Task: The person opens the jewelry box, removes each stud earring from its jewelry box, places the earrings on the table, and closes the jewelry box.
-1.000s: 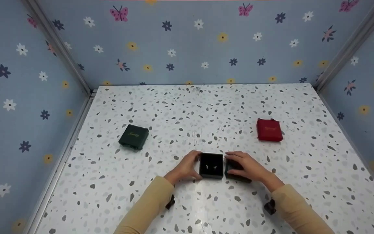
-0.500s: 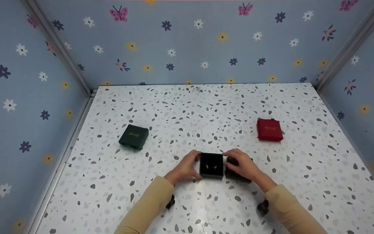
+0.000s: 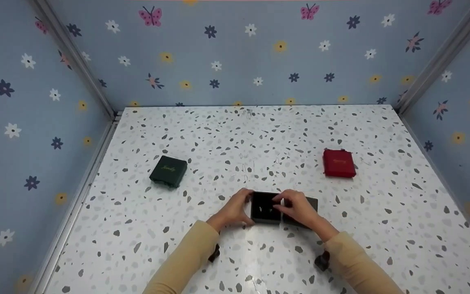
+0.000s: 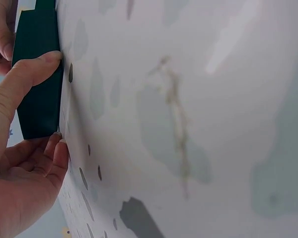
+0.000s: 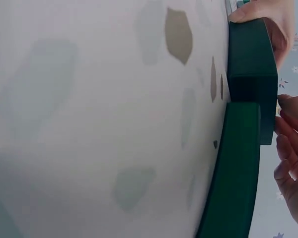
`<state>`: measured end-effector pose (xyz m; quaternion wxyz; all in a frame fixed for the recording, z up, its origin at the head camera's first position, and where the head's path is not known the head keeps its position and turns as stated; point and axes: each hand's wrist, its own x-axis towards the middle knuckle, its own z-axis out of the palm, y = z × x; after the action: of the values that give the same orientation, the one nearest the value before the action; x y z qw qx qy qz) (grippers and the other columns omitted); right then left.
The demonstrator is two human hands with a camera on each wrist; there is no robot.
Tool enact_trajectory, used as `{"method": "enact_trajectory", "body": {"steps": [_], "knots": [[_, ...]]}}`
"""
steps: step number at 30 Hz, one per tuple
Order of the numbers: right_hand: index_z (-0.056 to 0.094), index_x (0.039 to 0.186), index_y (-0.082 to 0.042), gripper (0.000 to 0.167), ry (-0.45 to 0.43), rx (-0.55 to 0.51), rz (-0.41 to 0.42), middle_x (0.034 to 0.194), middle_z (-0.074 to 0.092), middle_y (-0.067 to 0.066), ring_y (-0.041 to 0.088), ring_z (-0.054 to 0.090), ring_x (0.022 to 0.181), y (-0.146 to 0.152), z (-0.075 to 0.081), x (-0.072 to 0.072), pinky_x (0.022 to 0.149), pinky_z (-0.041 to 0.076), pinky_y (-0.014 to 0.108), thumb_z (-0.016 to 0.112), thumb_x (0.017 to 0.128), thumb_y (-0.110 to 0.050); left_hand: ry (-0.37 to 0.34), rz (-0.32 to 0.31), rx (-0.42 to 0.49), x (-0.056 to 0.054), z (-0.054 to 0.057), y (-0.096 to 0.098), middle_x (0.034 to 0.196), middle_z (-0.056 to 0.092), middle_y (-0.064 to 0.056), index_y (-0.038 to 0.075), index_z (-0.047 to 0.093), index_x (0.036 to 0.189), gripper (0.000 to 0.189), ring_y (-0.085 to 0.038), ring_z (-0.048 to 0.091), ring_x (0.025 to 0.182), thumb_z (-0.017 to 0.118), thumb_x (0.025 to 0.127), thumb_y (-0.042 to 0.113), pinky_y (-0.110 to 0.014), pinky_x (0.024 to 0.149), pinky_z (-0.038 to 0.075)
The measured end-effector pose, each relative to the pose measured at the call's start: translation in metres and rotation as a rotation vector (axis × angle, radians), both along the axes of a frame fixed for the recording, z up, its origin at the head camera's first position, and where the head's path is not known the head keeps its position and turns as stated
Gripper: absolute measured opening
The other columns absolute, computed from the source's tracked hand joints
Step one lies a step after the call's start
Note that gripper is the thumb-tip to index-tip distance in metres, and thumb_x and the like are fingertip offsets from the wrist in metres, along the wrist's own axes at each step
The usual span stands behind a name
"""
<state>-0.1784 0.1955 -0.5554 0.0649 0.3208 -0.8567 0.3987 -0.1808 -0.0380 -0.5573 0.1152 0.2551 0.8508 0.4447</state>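
Note:
An open dark green jewelry box (image 3: 266,221) with a black inside sits on the table, a pair of small shiny earrings (image 3: 260,208) in it. My left hand (image 3: 233,209) holds its left side; in the left wrist view the thumb presses the box's near wall (image 4: 38,99) and fingers lie at its end. My right hand (image 3: 298,206) is over the box's right edge, thumb and forefinger apart beside the right earring. In the right wrist view, its curved fingers (image 5: 293,141) are by the box top. Partly under this hand lies the lid (image 3: 312,203), right beside the box.
A closed dark green box (image 3: 168,171) with gold lettering lies to the left. A closed red box (image 3: 339,163) lies farther back on the right. Flower-patterned walls (image 3: 235,53) border the speckled table (image 3: 218,134) at the back and sides.
My right hand has moved left from over the lid, its fingertips now above the inside of the open box. The left hand and the box have stayed in place.

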Motion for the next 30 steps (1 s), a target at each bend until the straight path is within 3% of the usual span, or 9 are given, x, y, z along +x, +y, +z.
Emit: {"method": "enact_trajectory", "body": {"steps": [16, 30], "knots": [[0.069, 0.086, -0.007, 0.016, -0.065, 0.049, 0.004, 0.084, 0.065, 0.0, 0.011, 0.057, 0.075, -0.009, -0.002, 0.001, 0.065, 0.047, 0.026, 0.072, 0.071, -0.011, -0.008, 0.007, -0.014, 0.0, 0.002, 0.0, 0.105, 0.047, -0.006, -0.001, 0.041, 0.121, 0.085, -0.021, 0.047, 0.095, 0.084, 0.047, 0.006, -0.029, 0.086, 0.039], [0.069, 0.077, -0.008, 0.011, -0.06, 0.058, -0.036, 0.077, 0.065, -0.001, 0.013, 0.059, 0.074, -0.014, -0.001, 0.003, 0.067, 0.048, 0.028, 0.075, 0.068, -0.01, 0.018, -0.011, -0.005, 0.0, 0.001, -0.001, 0.103, 0.046, -0.007, -0.004, 0.039, 0.122, 0.087, -0.02, 0.046, 0.093, 0.084, 0.049, 0.007, -0.029, 0.084, 0.039]]}}
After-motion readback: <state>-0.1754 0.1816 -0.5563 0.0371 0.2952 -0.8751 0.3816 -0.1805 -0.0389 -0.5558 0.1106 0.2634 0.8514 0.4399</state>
